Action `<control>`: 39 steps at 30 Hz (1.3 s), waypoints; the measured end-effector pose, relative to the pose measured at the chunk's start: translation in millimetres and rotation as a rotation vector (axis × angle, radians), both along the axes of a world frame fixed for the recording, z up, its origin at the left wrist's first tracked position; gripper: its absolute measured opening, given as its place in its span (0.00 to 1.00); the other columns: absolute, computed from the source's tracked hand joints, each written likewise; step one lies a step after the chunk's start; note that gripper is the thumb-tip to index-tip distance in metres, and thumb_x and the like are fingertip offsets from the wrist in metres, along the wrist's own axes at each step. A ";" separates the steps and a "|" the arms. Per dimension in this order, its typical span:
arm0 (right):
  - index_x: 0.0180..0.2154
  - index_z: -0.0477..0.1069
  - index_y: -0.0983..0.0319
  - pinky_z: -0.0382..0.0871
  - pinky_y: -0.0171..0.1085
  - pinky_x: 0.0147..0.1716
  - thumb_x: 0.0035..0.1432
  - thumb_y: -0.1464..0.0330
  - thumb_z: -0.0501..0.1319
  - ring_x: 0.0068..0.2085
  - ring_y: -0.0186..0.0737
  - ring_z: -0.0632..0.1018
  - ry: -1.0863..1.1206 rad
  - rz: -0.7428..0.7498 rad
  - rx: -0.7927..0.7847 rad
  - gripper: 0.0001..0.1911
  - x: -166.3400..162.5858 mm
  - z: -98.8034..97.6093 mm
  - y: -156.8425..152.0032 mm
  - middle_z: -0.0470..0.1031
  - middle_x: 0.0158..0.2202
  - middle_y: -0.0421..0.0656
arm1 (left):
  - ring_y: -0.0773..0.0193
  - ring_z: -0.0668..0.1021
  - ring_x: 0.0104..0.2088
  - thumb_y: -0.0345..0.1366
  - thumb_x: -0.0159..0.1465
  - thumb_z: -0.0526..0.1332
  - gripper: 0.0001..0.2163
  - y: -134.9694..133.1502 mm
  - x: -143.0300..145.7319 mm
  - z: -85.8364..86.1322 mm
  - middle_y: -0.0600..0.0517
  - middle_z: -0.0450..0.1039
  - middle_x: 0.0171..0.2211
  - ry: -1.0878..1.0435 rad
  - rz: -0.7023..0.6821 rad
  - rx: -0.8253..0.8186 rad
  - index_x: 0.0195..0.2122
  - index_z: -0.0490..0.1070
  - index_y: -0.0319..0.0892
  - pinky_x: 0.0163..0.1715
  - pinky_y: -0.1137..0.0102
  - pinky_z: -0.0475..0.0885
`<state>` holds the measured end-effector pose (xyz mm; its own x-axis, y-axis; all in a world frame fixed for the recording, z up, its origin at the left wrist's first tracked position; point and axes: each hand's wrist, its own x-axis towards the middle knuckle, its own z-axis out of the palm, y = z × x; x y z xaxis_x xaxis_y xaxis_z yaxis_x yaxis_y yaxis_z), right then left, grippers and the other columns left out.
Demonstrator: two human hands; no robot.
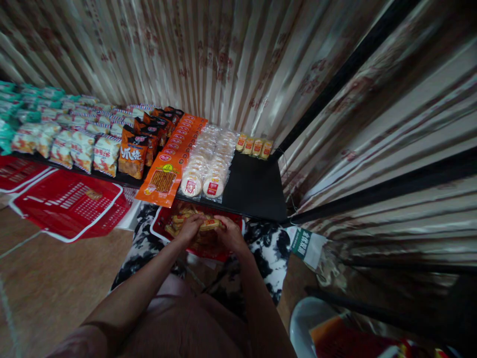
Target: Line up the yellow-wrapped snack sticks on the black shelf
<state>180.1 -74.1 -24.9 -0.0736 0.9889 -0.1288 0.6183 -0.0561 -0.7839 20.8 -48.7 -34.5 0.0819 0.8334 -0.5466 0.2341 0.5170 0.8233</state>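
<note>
While both hands close on a small bunch of yellow snack packets just below the middle of the frame, the hold is two-sided. The left hand has its fingers curled shut on the bunch's left end, and the right hand does the same at the right end. The bunch hangs over the red basket, which holds more loose packets of what looks like the same kind.

To handle this well, I judge, the packets should be squared edge to edge and pressed evenly from both ends, since slick wrappers slide apart easily. Keeping the bunch small would help too.

Just above the basket runs the black shelf. At its back edge stands a row of four small packets, and left of them lie round crackers in clear bags. A second red basket lies at the left of the frame.
</note>
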 end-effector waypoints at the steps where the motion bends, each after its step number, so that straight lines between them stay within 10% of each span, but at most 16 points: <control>1: 0.46 0.69 0.60 0.63 0.37 0.51 0.50 0.74 0.55 0.47 0.37 0.72 0.021 -0.015 -0.006 0.20 0.6 0.4 -1.0 0.72 0.46 0.43 | 0.70 0.72 0.23 0.32 0.57 0.52 0.10 0.1 0.3 2.9 0.52 0.73 0.31 -0.008 0.002 0.000 0.36 0.72 0.40 0.17 0.77 0.64; 16: 0.45 0.67 0.62 0.70 0.34 0.34 0.50 0.63 0.57 0.33 0.35 0.75 0.331 -0.109 -0.225 0.19 3.2 18.8 -13.9 0.75 0.35 0.40 | 0.70 0.75 0.24 0.38 0.59 0.49 0.13 -2.4 2.9 23.4 0.51 0.73 0.40 -0.142 -0.050 0.062 0.38 0.69 0.40 0.20 0.76 0.66; 39: 0.21 0.62 0.61 0.54 0.30 0.16 0.51 0.46 0.52 0.15 0.30 0.63 0.447 -0.274 -0.260 0.25 0.3 35.2 -15.6 0.62 0.11 0.34 | 0.70 0.73 0.16 0.48 0.57 0.58 0.16 -7.3 7.3 30.1 0.53 0.70 0.23 -0.449 0.087 0.048 0.31 0.66 0.37 0.12 0.78 0.60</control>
<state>180.4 -89.7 10.4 0.0774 0.9196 -0.3853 0.1663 -0.3929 -0.9044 28.1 -56.0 -4.4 0.2305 0.8711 -0.4336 -0.1942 0.4778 0.8567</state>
